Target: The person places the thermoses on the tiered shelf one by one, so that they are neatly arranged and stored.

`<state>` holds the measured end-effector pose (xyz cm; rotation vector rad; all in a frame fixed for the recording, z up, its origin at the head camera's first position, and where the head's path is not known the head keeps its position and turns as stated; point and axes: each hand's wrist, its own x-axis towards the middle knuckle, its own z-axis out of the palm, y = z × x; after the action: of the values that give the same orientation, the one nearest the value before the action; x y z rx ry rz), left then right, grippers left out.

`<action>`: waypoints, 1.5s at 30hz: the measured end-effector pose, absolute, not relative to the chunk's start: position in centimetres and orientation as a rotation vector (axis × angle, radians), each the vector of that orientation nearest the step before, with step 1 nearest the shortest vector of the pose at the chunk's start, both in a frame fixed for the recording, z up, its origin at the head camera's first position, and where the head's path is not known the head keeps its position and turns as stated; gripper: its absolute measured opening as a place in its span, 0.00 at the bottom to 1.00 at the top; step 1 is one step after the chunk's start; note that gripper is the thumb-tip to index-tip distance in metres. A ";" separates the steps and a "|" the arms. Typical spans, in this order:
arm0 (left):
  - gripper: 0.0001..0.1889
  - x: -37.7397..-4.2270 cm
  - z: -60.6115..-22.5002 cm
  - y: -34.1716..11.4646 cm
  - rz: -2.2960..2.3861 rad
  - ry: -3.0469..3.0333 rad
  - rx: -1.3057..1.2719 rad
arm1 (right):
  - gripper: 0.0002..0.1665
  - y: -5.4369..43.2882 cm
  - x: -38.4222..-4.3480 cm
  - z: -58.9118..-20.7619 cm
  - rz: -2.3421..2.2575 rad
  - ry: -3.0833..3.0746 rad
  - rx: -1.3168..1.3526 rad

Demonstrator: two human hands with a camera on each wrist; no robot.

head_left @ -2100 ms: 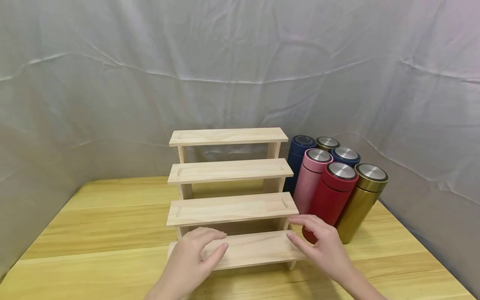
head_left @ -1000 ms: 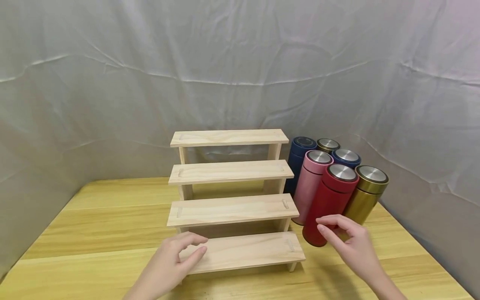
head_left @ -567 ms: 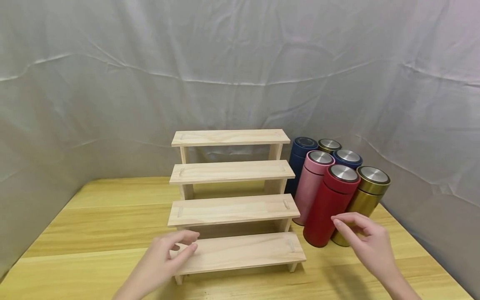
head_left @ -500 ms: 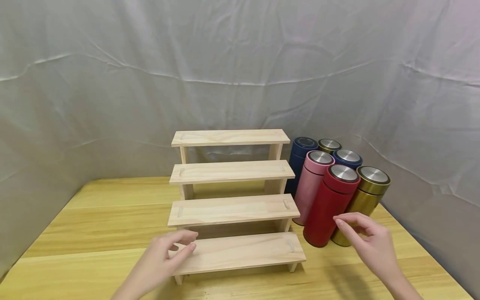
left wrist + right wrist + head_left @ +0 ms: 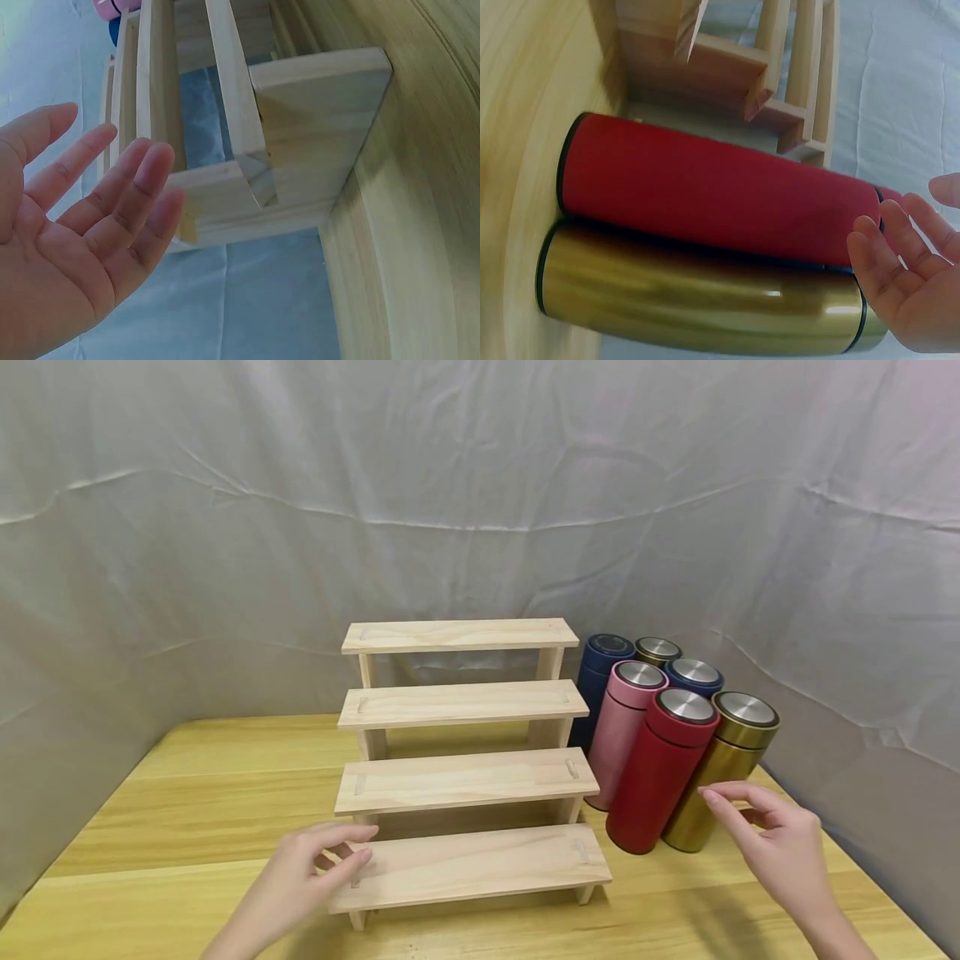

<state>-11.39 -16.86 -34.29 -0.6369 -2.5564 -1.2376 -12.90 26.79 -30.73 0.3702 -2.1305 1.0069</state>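
A stepped wooden display stand [image 5: 480,864] with several pale shelves stands on the table. My left hand [image 5: 300,868] hovers by the left end of its lowest shelf, fingers relaxed and holding nothing; the left wrist view shows the bare palm [image 5: 60,262]. On the other side, my right hand [image 5: 783,847] hangs in front of a gold thermos bottle [image 5: 708,789], its fingers loosely bent with nothing in them. Beside the gold bottle stands a red thermos bottle [image 5: 660,777]. In the right wrist view, my right fingers [image 5: 889,255] overlap the top ends of both bottles.
Behind the red bottle are a pink thermos [image 5: 618,727], a dark blue thermos [image 5: 592,693], a second blue one [image 5: 693,673] and another gold one [image 5: 658,648], partly hidden. Grey cloth [image 5: 450,485] hangs behind the wooden table [image 5: 187,810].
My hands have drawn apart: the left slid left along the lowest shelf, the right moved from that shelf's right end past the red bottle to the gold one. Stand and bottles stay put.
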 end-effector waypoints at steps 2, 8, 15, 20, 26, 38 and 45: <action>0.12 -11.5 -34.4 -17.2 -1.258 -2.554 -0.650 | 0.09 27.0 -12.9 -30.5 1.008 -2.130 0.368; 0.11 -11.6 -34.8 -18.0 -1.218 -2.550 -0.672 | 0.07 27.8 -12.7 -30.1 1.073 -2.098 0.337; 0.16 -11.7 -35.2 -18.9 -1.220 -2.627 -0.670 | 0.07 28.7 -12.5 -29.7 1.111 -2.074 0.280; 0.18 -11.8 -35.5 -19.2 -1.242 -2.659 -0.638 | 0.06 29.3 -12.5 -29.5 1.150 -2.051 0.240; 0.20 -12.0 -35.9 -19.9 -1.343 -2.709 -0.612 | 0.02 29.7 -12.4 -29.2 1.130 -2.061 0.125; 0.25 -12.5 -36.9 -21.0 -1.818 -2.747 -0.545 | 0.03 31.7 -12.9 -29.4 1.269 -2.027 0.011; 0.28 -12.8 -37.3 -21.2 -1.980 -2.716 -0.630 | 0.09 32.7 -13.5 -30.0 1.155 -2.116 0.023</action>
<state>-12.81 -21.24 -37.33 -0.6301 -2.7158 -1.9802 -13.54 32.69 -29.99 0.0229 -2.1161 1.1549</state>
